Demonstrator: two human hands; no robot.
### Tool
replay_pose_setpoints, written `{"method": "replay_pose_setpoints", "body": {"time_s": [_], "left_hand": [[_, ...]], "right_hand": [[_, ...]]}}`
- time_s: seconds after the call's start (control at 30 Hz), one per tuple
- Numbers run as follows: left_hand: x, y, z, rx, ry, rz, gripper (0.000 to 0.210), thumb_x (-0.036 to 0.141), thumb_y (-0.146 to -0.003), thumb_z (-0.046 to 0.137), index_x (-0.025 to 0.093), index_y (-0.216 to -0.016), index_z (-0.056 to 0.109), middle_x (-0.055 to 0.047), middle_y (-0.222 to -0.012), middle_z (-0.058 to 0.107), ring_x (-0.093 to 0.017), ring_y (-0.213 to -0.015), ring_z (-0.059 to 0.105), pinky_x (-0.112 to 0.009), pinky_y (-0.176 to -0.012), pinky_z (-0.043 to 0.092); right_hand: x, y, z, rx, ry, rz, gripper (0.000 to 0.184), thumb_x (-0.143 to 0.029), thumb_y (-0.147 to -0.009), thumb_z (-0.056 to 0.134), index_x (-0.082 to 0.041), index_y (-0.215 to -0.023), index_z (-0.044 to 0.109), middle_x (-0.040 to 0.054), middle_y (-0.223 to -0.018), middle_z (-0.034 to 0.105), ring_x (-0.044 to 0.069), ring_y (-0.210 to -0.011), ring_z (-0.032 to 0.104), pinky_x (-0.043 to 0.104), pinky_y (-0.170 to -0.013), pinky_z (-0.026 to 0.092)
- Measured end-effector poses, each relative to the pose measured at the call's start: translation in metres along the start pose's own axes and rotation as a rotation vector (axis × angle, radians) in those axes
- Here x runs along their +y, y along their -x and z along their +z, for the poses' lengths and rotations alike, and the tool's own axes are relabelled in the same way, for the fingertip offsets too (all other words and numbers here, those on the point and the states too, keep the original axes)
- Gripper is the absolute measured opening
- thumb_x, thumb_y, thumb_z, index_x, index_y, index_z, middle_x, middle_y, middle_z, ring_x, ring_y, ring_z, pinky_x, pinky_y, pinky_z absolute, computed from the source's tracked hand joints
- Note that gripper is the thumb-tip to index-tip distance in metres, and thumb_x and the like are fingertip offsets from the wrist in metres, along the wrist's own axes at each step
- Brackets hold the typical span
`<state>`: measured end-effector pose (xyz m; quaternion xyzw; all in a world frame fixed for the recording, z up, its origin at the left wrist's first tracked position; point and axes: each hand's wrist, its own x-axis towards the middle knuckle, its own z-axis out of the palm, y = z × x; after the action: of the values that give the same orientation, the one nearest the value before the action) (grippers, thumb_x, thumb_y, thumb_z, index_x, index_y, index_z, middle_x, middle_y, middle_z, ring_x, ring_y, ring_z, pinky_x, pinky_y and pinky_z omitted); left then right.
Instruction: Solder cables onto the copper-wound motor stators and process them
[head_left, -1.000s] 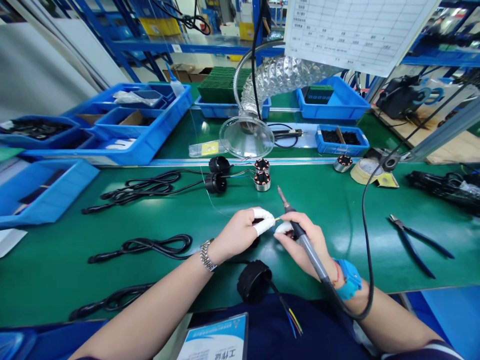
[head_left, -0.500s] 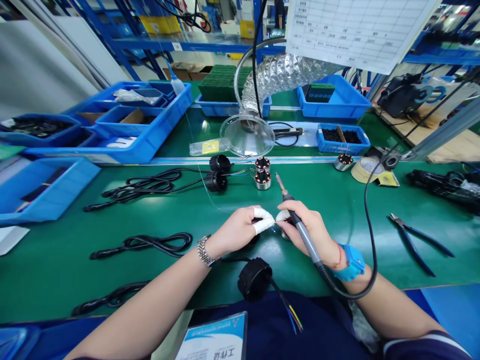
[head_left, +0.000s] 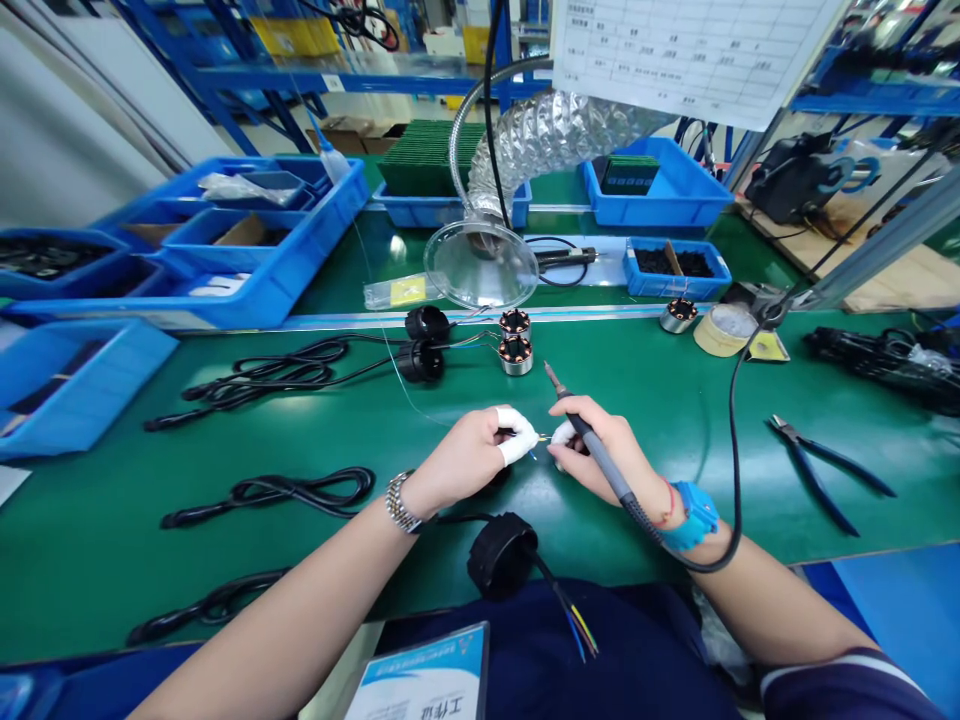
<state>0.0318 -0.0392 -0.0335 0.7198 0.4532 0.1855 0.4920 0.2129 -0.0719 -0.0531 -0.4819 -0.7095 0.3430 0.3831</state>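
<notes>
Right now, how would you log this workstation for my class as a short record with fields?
Left hand: pinching thin wires
Right hand: holding soldering iron, tip pointing away from the person
Right side: diagonal cutters
Left side: looped black cables
Beyond hands: two copper-wound stators close together, a third farther right
Nearest the person: round black housing, coloured wire ends hanging out

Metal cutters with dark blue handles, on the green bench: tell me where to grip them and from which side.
Take both long, dark blue handles, probably from above and the near right. The metal cutters lie flat, their head pointing away and leftward, handles splayed toward that near right side.
</notes>
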Motion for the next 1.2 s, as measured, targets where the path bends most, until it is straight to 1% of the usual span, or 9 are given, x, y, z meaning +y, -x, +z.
{"method": "replay_pose_setpoints", "body": {"time_s": [0.1,0.17,0.23,0.37,0.47,0.53,0.67,0.8,1.2], "left_hand": [[0.000,0.001,0.000,0.001,-0.007,0.005,0.019,0.033,-0.077,0.051,0.016,-0.074,0.059,0.000,-0.074,0.054,-0.011,-0.063,0.046,-0.021,-0.055,0.036],[-0.001,0.001,0.000,-0.004,-0.010,0.010,0.018,0.032,-0.077,0.051,0.016,-0.073,0.058,0.000,-0.072,0.053,-0.010,-0.061,0.045,-0.021,-0.055,0.035],[-0.001,0.001,0.001,-0.009,-0.031,0.025,0.017,0.031,-0.077,0.051,0.016,-0.072,0.059,0.001,-0.071,0.052,-0.009,-0.059,0.045,-0.021,-0.055,0.035],[-0.005,0.001,0.003,-0.016,-0.072,0.054,0.017,0.029,-0.077,0.051,0.016,-0.071,0.060,0.001,-0.071,0.051,-0.009,-0.060,0.044,-0.021,-0.056,0.035],[-0.006,0.001,0.003,-0.011,-0.087,0.061,0.017,0.028,-0.077,0.051,0.016,-0.069,0.060,0.001,-0.071,0.052,-0.009,-0.060,0.045,-0.021,-0.056,0.036],[-0.005,0.000,0.004,-0.005,-0.099,0.058,0.016,0.027,-0.077,0.051,0.016,-0.069,0.060,0.001,-0.070,0.052,-0.009,-0.060,0.045,-0.021,-0.056,0.036],[-0.001,-0.001,0.004,-0.003,-0.107,0.035,0.016,0.026,-0.076,0.051,0.016,-0.068,0.059,0.001,-0.070,0.053,-0.009,-0.059,0.046,-0.021,-0.055,0.036],[-0.002,-0.001,0.004,-0.006,-0.107,0.024,0.016,0.026,-0.076,0.051,0.016,-0.069,0.060,0.001,-0.071,0.054,-0.009,-0.059,0.045,-0.021,-0.054,0.036],[-0.002,-0.001,0.003,-0.003,-0.128,0.022,0.015,0.026,-0.076,0.050,0.016,-0.069,0.059,0.001,-0.070,0.053,-0.009,-0.058,0.045,-0.021,-0.054,0.035]], "right_hand": [[-0.002,-0.001,0.004,0.047,0.028,0.003,0.036,-0.014,-0.071,0.055,-0.022,-0.105,0.047,-0.0052,-0.065,0.058,0.008,-0.055,0.055,0.019,-0.058,0.044],[-0.004,0.001,0.001,0.049,0.030,-0.004,0.037,-0.015,-0.070,0.057,-0.022,-0.106,0.047,-0.0045,-0.069,0.059,0.007,-0.056,0.055,0.019,-0.058,0.044],[-0.007,0.006,-0.007,0.056,0.041,-0.023,0.034,-0.018,-0.072,0.059,-0.021,-0.105,0.048,-0.0028,-0.073,0.061,0.008,-0.058,0.055,0.019,-0.060,0.045],[-0.017,0.022,-0.034,0.104,0.119,-0.090,0.023,-0.023,-0.081,0.052,-0.020,-0.104,0.055,0.0004,-0.078,0.064,0.009,-0.061,0.056,0.021,-0.061,0.045],[-0.019,0.033,-0.050,0.154,0.176,-0.166,0.026,-0.023,-0.078,0.055,-0.021,-0.104,0.059,0.0032,-0.083,0.065,0.013,-0.069,0.057,0.026,-0.064,0.046],[-0.017,0.038,-0.055,0.160,0.138,-0.181,0.022,-0.021,-0.078,0.056,-0.021,-0.099,0.062,0.0038,-0.081,0.064,0.014,-0.069,0.055,0.028,-0.063,0.045],[-0.007,0.041,-0.055,0.138,-0.001,-0.133,0.016,-0.018,-0.077,0.056,-0.020,-0.090,0.065,0.0033,-0.073,0.064,0.014,-0.064,0.053,0.030,-0.060,0.043],[-0.004,0.039,-0.053,0.128,-0.043,-0.099,0.015,-0.018,-0.077,0.057,-0.019,-0.088,0.066,0.0028,-0.070,0.064,0.014,-0.062,0.052,0.031,-0.059,0.041],[-0.004,0.036,-0.050,0.112,-0.024,-0.080,0.014,-0.019,-0.076,0.057,-0.020,-0.086,0.067,0.0019,-0.071,0.066,0.013,-0.061,0.051,0.031,-0.062,0.041]]}}
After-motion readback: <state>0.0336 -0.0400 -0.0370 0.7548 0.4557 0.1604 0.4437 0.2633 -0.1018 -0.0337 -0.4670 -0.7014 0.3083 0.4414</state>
